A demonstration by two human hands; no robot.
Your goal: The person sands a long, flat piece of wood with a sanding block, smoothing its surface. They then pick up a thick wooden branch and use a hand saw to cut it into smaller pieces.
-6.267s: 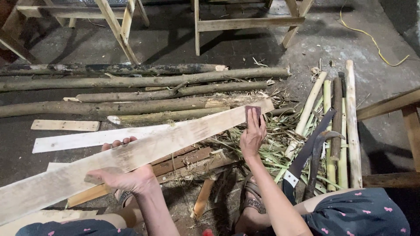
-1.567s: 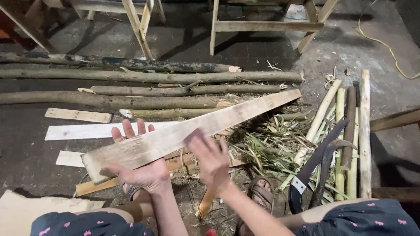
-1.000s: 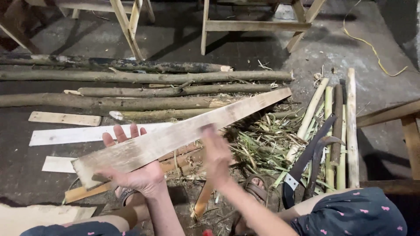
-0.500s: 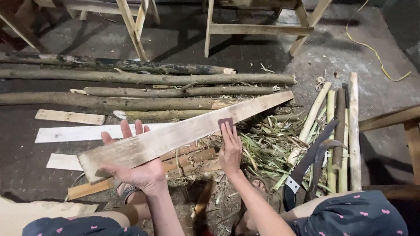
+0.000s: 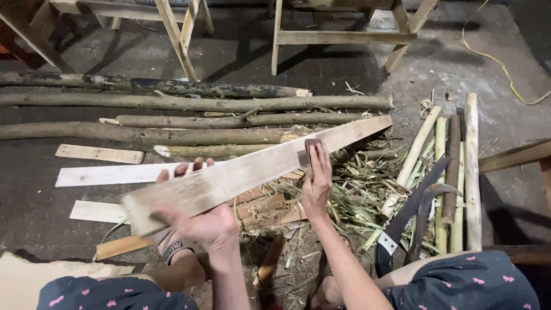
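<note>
A long pale wooden plank (image 5: 252, 169) slants from lower left up to the right above the floor. My left hand (image 5: 192, 221) grips its near end from below, fingers curling over the far edge. My right hand (image 5: 317, 181) presses a small brown sanding block (image 5: 310, 151) flat on the plank's top face, about two thirds along. My knees in dark patterned cloth show at the bottom edge.
Several long rough poles (image 5: 189, 103) lie across the floor behind. Flat offcuts (image 5: 100, 154) lie at left. Bamboo lengths (image 5: 472, 166), a curved blade (image 5: 427, 209) and a saw (image 5: 410, 209) lie at right among green shavings (image 5: 361, 183). Wooden trestles (image 5: 338, 37) stand at the back.
My right hand has slid the sanding block up the plank toward its far end. The plank has been drawn nearer since the oldest frame; my left hand keeps its grip.
</note>
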